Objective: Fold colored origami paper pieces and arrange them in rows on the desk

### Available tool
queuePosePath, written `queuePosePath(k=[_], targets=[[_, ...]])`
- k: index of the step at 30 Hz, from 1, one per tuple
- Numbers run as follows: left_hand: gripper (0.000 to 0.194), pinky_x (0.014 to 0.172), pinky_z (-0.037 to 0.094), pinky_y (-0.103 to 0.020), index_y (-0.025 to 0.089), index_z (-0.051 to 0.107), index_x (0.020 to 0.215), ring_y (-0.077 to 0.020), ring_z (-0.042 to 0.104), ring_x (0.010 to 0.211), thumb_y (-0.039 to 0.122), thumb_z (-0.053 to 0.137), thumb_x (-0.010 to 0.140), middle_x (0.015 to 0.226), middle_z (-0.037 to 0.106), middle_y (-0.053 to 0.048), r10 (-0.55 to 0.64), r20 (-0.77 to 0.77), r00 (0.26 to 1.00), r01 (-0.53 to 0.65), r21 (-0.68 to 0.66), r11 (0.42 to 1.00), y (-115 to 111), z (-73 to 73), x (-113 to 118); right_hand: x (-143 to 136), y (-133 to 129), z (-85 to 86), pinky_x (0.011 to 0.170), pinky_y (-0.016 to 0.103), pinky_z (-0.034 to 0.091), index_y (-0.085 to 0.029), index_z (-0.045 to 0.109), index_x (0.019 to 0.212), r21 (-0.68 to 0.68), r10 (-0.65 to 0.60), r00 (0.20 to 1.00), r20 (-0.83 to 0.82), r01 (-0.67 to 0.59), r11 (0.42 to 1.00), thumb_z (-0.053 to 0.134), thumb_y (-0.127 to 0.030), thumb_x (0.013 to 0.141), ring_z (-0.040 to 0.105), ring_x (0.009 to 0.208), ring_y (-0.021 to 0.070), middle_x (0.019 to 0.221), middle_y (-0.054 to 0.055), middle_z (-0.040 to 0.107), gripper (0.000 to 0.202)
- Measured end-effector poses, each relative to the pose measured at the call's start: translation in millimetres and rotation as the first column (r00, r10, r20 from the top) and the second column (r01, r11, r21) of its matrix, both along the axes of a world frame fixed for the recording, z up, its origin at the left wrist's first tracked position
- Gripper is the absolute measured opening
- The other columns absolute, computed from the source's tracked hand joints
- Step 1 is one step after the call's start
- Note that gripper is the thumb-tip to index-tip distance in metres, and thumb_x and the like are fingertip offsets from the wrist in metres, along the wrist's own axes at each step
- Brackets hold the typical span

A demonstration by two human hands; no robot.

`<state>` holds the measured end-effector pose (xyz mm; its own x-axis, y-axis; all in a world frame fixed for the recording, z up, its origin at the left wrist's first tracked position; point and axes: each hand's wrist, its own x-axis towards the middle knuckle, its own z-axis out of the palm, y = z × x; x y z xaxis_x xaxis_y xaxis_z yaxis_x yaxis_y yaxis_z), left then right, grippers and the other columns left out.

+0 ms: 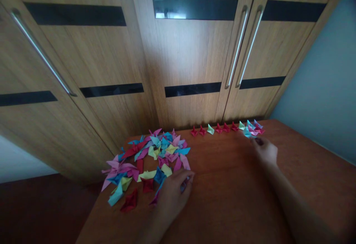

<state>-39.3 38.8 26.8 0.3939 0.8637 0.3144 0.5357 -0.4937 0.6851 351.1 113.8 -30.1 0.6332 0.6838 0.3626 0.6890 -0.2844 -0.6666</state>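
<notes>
1. A tight cluster of small folded paper pieces, in pink, red and blues, sits at the worktop's far right.
2. The right hand has its fingertips at the cluster's near edge, fingers bent; whether they grip a piece I cannot tell.
3. Leftward from the cluster runs a spaced row of red and pale green pieces.
4. The left hand curls round a bluish-purple piece, beside a loose multicoloured paper pile.
5. Behind the worktop stands a wooden cabinet.
</notes>
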Motion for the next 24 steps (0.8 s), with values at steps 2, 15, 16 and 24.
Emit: queuePosePath(k=[2, 15, 16, 24], targets=[[0.023, 0.075, 0.050, -0.026, 0.024, 0.066, 0.097, -0.0163, 0.064, 0.083, 0.019, 0.046, 0.088, 0.093, 0.069, -0.004, -0.010, 0.001, 1.000, 0.010, -0.001, 1.000, -1, 0.9, 1, 17, 7, -5.7, 0.068, 0.032, 0.046, -0.018, 0.070, 0.094, -0.113, -0.056, 0.995, 0.081, 0.065, 0.991, 0.053, -0.048, 0.077, 0.064, 0.080, 0.0268, 0.087, 0.011, 0.071, 0.038], [0.026, 0.074, 0.050, -0.024, 0.025, 0.065, 0.096, -0.0154, 0.064, 0.083, 0.012, 0.046, 0.086, 0.092, 0.069, -0.002, -0.047, -0.047, 0.998, 0.047, -0.008, 0.999, -6, -3.3, 4, 24, 50, -10.9, 0.065, 0.039, 0.048, -0.023, 0.068, 0.105, -0.445, -0.004, 0.975, 0.222, 0.105, 0.889, 0.047, -0.052, 0.079, 0.064, 0.080, 0.0297, 0.091, 0.016, 0.067, 0.045], [0.026, 0.075, 0.050, -0.025, 0.025, 0.065, 0.096, -0.0155, 0.064, 0.084, 0.012, 0.045, 0.086, 0.093, 0.069, -0.002, -0.053, -0.053, 0.997, 0.052, -0.010, 0.999, -7, -3.8, 5, 24, 51, -11.1, 0.066, 0.039, 0.048, -0.024, 0.068, 0.106, -0.455, 0.000, 0.975, 0.223, 0.104, 0.884, 0.047, -0.053, 0.080, 0.064, 0.080, 0.0294, 0.092, 0.015, 0.067, 0.045], [0.026, 0.073, 0.051, -0.028, 0.026, 0.066, 0.099, -0.0175, 0.064, 0.083, 0.013, 0.047, 0.086, 0.094, 0.069, -0.003, -0.094, -0.131, 0.987, 0.095, -0.001, 0.995, -16, -2.1, 11, 19, 49, -5.9, 0.069, 0.041, 0.048, -0.023, 0.062, 0.117, -0.497, 0.020, 0.975, 0.223, 0.097, 0.862, 0.044, -0.055, 0.082, 0.063, 0.090, 0.0324, 0.099, 0.018, 0.066, 0.051]])
